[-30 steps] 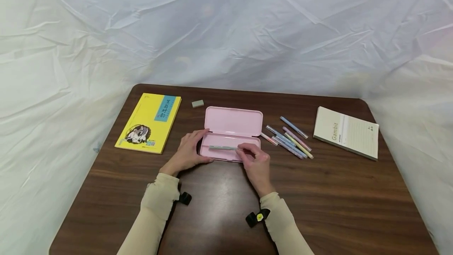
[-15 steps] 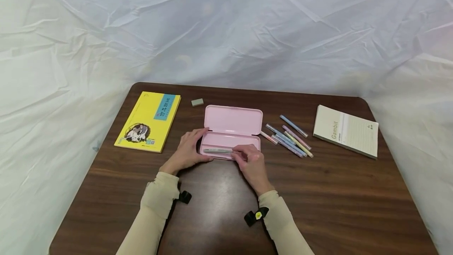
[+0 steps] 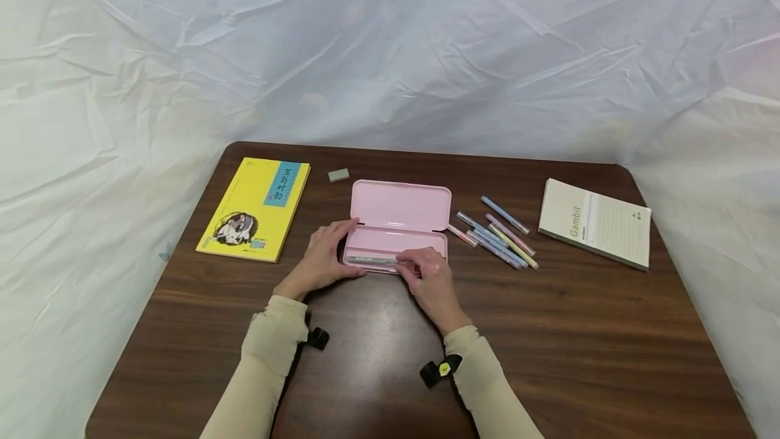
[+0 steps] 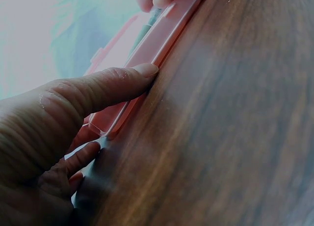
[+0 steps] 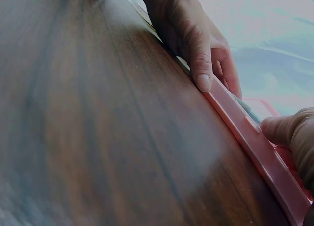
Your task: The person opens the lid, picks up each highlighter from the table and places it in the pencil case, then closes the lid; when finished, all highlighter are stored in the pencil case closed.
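Observation:
A pink pencil case lies with its lid up in the middle of the table. My left hand grips the case's left end, with the thumb on its front edge in the left wrist view. Inside the tray, along the front side, is a slim grey-green pen. My right hand pinches the right end of this pen between thumb and fingers, low over the tray. The fingers hide that end. In the right wrist view the case's front wall runs between both hands.
Right of the case lies a loose pile of several pastel pens. A cream notebook is at the far right, a yellow book at the left. Behind the case sits a small grey eraser. A white sheet hangs behind the table.
My right hand has moved slightly left and down with the pen, which now sits lower, along the tray's front side. The left hand has kept its grip on the case.

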`<action>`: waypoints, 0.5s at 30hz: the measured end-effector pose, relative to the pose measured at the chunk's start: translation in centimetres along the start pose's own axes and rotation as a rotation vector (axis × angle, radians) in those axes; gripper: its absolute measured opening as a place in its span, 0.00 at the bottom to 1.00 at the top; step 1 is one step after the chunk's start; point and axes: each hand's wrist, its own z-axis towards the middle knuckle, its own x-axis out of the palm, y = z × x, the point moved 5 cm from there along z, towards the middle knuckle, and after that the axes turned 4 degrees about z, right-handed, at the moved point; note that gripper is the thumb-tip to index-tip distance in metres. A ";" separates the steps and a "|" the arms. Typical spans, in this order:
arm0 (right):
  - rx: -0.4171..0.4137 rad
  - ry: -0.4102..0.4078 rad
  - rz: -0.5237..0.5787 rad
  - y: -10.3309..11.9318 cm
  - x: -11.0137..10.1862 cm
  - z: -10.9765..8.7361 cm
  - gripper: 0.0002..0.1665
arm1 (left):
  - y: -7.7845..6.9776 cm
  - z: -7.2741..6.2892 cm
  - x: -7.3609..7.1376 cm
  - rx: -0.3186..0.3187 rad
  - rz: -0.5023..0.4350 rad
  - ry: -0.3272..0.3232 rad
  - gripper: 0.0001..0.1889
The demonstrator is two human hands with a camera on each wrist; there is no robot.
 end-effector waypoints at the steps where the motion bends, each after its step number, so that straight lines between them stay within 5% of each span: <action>1: 0.004 0.003 -0.003 0.0 0.0 0.0 0.10 | 0.0 0.0 0.0 0.000 0.001 0.000 0.55; 15: 0.039 0.022 0.001 -0.1 0.0 -0.1 0.11 | 0.1 0.1 0.1 -0.010 -0.003 0.007 0.55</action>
